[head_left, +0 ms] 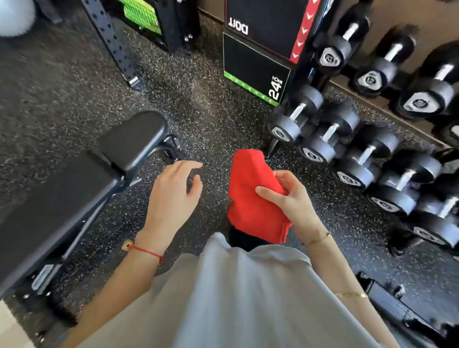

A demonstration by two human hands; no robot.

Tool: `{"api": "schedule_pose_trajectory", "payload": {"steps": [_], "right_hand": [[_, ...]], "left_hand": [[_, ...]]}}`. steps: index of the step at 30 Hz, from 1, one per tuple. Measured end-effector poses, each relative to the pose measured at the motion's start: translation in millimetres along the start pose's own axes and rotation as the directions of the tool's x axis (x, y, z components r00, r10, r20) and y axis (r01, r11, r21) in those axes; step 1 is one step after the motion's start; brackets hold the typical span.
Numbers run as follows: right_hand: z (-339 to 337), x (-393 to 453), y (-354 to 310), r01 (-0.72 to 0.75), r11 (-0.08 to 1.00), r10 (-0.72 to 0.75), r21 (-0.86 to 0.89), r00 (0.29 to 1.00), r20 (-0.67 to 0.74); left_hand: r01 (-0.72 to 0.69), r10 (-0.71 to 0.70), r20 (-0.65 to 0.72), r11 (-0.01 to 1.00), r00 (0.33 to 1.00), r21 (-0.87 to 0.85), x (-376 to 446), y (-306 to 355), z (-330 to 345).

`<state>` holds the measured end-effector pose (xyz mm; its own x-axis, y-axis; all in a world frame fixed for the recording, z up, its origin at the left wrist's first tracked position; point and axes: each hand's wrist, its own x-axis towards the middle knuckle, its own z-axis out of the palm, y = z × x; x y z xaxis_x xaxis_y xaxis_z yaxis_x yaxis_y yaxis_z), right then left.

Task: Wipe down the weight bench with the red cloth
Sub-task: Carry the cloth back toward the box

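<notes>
Head view shows the right hand [291,200] gripping a folded red cloth [251,198], thumb across its front, held in the air above the speckled floor [212,115]. Beside it, the left hand [173,189] hangs empty with loosely curled fingers. To the left stands the black weight bench [73,182], untouched. Dumbbells [355,150] line a rack on the right.

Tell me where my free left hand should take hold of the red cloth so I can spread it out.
Probably pinch the loose upper edge of the red cloth with the left hand, coming in from the left. The right hand bunches its right side, and that upper flap stands free of the fingers, facing the left hand.
</notes>
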<state>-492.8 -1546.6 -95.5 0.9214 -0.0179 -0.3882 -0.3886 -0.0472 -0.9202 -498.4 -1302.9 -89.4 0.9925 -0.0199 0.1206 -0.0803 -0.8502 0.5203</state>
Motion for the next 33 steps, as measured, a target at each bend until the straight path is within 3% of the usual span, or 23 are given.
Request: {"api": "schedule_pose_trajectory", "payload": {"steps": [6, 15, 25, 33], "right_hand": [[-25, 125, -69, 0.029, 0.997, -0.024, -0.068, 0.997, 0.073], [-24, 276, -144, 0.033, 0.995, -0.021, -0.09, 0.991, 0.135], [36, 441, -199, 0.005, 0.996, 0.005, -0.084, 0.993, 0.119], [97, 592, -281, 0.052, 0.997, -0.052, -0.048, 0.999, 0.012]], "left_hand": [[0.031, -0.034, -0.106, 0.999, 0.994, -0.032, 119, 16, 17], [0.089, -0.096, -0.153, 0.995, 0.984, -0.054, 265, 8, 32], [0.104, -0.109, -0.12, 0.994, 0.987, -0.042, 447, -54, 26], [-0.03, 0.029, -0.087, 0.999, 0.996, -0.011, 636, -121, -10]]}}
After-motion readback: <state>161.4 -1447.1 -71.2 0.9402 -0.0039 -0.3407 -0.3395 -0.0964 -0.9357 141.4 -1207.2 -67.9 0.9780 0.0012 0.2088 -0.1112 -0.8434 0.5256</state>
